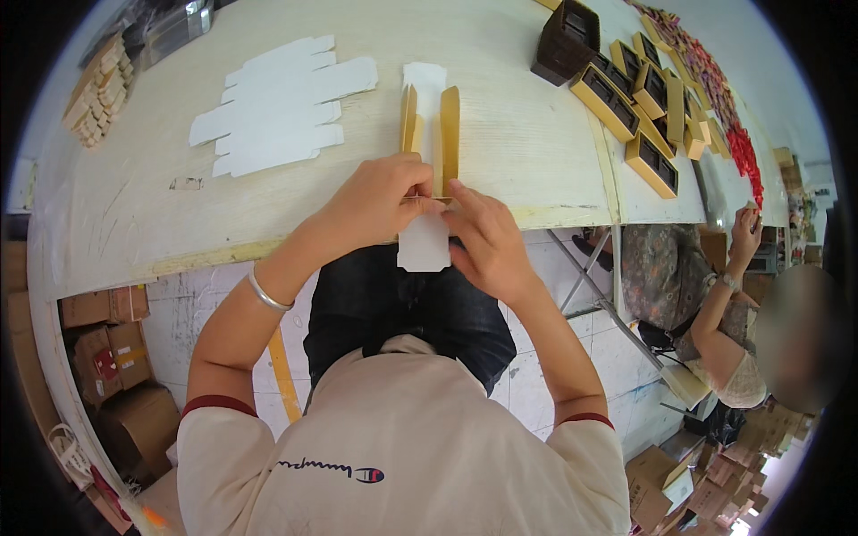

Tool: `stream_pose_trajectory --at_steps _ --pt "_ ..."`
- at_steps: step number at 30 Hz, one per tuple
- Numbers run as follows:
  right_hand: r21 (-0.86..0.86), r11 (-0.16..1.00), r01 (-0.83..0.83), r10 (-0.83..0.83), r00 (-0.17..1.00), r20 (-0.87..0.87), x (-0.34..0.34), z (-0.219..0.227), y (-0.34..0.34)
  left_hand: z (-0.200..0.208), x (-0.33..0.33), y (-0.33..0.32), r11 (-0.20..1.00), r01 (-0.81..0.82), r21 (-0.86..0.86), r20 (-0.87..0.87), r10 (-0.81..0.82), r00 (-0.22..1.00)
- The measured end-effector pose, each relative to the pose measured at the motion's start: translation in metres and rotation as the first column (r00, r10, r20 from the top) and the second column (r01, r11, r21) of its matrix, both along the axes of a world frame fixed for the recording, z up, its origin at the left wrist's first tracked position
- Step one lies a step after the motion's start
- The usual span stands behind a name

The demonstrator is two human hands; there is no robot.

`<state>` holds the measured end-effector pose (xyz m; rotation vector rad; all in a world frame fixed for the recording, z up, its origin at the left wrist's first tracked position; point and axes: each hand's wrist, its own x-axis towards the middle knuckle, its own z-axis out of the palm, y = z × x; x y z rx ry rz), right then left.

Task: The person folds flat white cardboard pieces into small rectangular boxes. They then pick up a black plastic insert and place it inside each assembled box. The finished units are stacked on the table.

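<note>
A partly folded paper box (450,134), white inside and gold outside, lies at the table's front edge with its long side walls standing up. Its near white flap (424,246) hangs over the edge towards my lap. My left hand (391,195) pinches the near end of the box from the left, its fingers curled. My right hand (487,234) grips the same end from the right, thumb and fingers at the corner and flap. Some fingertips are hidden behind the folded card. To the left lies a stack of flat white box blanks (279,107).
Finished gold boxes with dark inserts (657,94) and a dark brown basket (567,40) stand at the right. Wooden-coloured pieces (98,89) are stacked far left. Red wrapped items (744,161) line the right side, where another person's hand (745,234) reaches. Cardboard cartons (125,357) sit below left.
</note>
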<state>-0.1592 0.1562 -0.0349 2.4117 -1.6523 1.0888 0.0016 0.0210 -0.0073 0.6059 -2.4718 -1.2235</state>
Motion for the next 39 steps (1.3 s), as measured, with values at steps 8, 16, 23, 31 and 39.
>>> stream_pose_trajectory --at_steps 8,16,23,31,39 --pt "0.177 0.984 0.026 -0.138 0.736 0.662 0.011 0.004 -0.031 0.002 0.008 -0.012 0.933 0.072 0.354 -0.041 -0.062 0.997" --pt "-0.003 0.987 0.158 -0.144 0.906 0.398 0.014 -0.001 -0.034 0.004 -0.003 -0.001 0.947 -0.095 0.308 -0.116 0.137 0.984" --pt "-0.081 0.982 0.169 -0.172 0.985 -0.027 0.009 0.008 -0.036 -0.021 0.002 0.018 0.948 -0.191 -0.256 -0.289 0.113 0.951" --pt "0.473 0.862 -0.184 -0.002 0.931 0.365 -0.007 0.03 -0.037 0.008 0.018 -0.012 0.986 0.103 -0.128 0.088 -0.092 0.992" --pt "0.054 0.991 0.124 -0.118 0.988 -0.103 -0.02 0.023 -0.028 0.042 0.018 -0.014 0.552 0.065 -0.832 0.08 0.002 0.997"
